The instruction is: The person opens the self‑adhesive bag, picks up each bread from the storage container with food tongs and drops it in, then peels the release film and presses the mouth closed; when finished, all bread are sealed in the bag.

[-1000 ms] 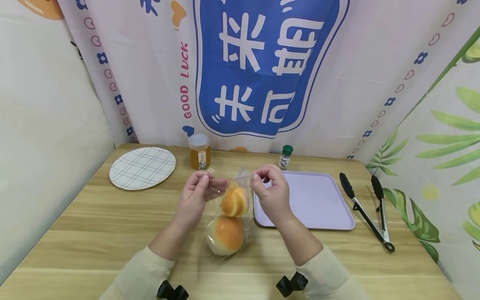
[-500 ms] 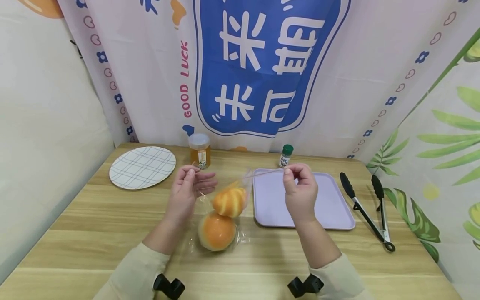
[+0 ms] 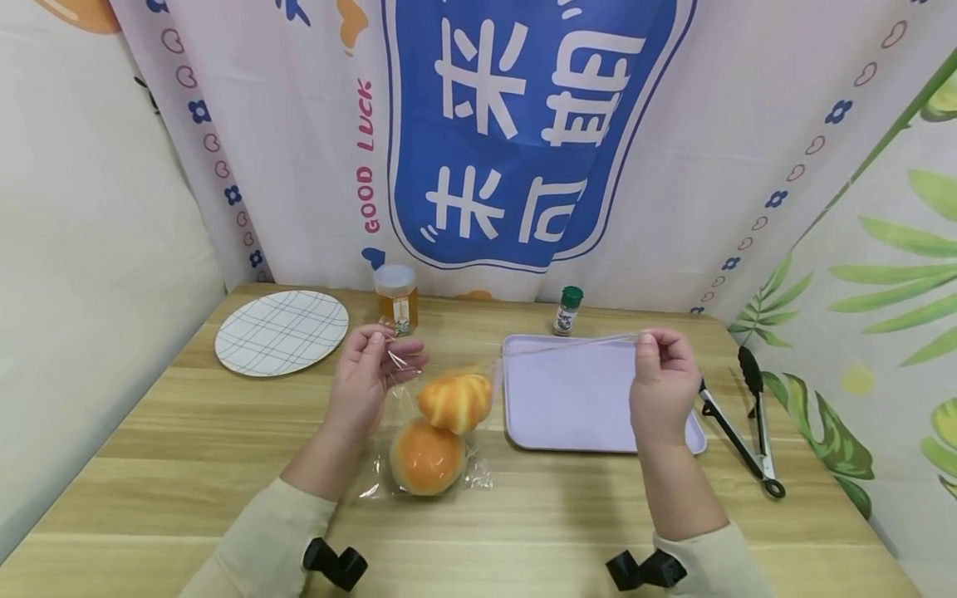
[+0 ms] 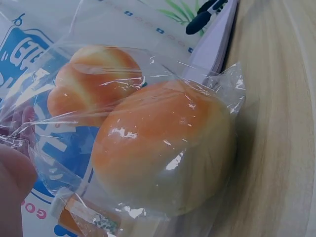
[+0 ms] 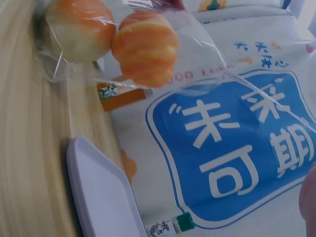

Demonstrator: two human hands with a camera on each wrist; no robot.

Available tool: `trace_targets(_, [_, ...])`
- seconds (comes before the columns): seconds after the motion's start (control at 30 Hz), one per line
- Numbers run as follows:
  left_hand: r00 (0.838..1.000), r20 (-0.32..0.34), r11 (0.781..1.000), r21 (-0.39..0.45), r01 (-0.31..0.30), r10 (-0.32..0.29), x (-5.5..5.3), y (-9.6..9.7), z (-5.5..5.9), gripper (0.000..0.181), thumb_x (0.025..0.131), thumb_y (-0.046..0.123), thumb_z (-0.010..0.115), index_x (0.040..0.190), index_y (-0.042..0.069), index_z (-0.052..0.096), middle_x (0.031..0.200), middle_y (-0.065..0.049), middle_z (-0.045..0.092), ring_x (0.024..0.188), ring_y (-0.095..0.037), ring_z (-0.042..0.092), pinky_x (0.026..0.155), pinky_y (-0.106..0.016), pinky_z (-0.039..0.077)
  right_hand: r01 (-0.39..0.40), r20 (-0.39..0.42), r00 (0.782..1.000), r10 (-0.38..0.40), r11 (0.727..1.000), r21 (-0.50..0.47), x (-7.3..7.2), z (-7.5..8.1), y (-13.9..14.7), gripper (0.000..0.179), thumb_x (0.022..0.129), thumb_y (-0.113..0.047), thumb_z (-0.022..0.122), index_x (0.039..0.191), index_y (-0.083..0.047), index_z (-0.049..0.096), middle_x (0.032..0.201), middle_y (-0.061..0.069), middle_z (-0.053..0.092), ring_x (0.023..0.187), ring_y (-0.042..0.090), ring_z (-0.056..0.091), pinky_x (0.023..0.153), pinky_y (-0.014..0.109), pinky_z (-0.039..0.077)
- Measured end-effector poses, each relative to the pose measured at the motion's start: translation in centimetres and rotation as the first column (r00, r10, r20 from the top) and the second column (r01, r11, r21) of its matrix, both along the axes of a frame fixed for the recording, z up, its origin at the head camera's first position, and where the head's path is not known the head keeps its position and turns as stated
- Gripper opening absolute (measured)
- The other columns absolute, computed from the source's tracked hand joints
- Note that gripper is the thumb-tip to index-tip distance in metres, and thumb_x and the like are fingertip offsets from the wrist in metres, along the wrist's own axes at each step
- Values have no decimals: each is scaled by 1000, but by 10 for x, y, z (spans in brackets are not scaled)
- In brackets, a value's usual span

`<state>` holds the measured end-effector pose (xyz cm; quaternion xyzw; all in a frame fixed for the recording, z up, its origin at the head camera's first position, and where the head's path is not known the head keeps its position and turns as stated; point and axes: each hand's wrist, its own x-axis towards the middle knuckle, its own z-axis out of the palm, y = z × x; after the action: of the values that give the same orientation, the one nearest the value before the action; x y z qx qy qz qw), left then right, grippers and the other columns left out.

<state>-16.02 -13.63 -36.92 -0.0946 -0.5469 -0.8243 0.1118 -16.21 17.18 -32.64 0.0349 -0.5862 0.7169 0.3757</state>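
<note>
A clear plastic bag point(image 3: 478, 479) holds a round bun point(image 3: 428, 457) and a ridged roll point(image 3: 456, 402), the roll above the bun. With thumb and forefinger, my left hand point(image 3: 366, 370) pinches the bag's upper left edge; its other fingers extend behind the plastic. My right hand point(image 3: 664, 386) pinches the end of a thin clear strand point(image 3: 568, 345), stretched taut from the bag's mouth across the tray. The left wrist view shows the bun point(image 4: 163, 148) low in the bag, close beside the table. In the right wrist view, the strand point(image 5: 269, 101) narrows away from the bag.
A lilac tray point(image 3: 568, 399) lies right of the bag, partly behind my right hand. Tongs point(image 3: 748, 448) rest farther right. Along the back stand a honey-coloured jar point(image 3: 396, 301) and a green-capped shaker point(image 3: 568, 311). A checked plate point(image 3: 282, 332) lies at back left.
My right hand has moved well to the right, drawing the strand out from the bag. My left hand has shifted slightly left, and the bag with both breads has moved left and tilted.
</note>
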Motion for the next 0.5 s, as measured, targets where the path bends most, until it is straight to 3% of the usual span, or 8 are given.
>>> trace_targets(0.13, [1000, -5, 999, -45, 6, -6, -2, -1, 3, 17, 107, 22, 37, 101, 18, 52, 90, 9, 76, 82, -8, 73, 75, -25, 61, 33, 23, 999, -31, 995, -91, -1, 4, 10, 25, 91, 6, 56, 77, -15, 62, 76, -7, 59, 71, 2, 52, 64, 11, 44])
trace_targets(0.23, [999, -8, 991, -134, 30, -31, -4, -7, 7, 17, 105, 15, 43, 98, 18, 57, 93, 11, 76, 85, -7, 73, 79, -25, 61, 62, 29, 998, -60, 993, -99, -1, 6, 16, 25, 91, 6, 56, 77, -14, 62, 75, -7, 58, 70, 2, 51, 61, 11, 42])
trace_targets(0.5, [984, 29, 915, -363, 176, -178, -14, -30, 22, 19, 99, 2, 52, 93, 16, 64, 94, 14, 75, 91, -4, 71, 81, -21, 60, 89, 10, 996, -89, 994, -65, 0, 8, 26, 27, 90, 5, 55, 75, -16, 62, 72, -8, 59, 67, 3, 49, 57, 11, 39])
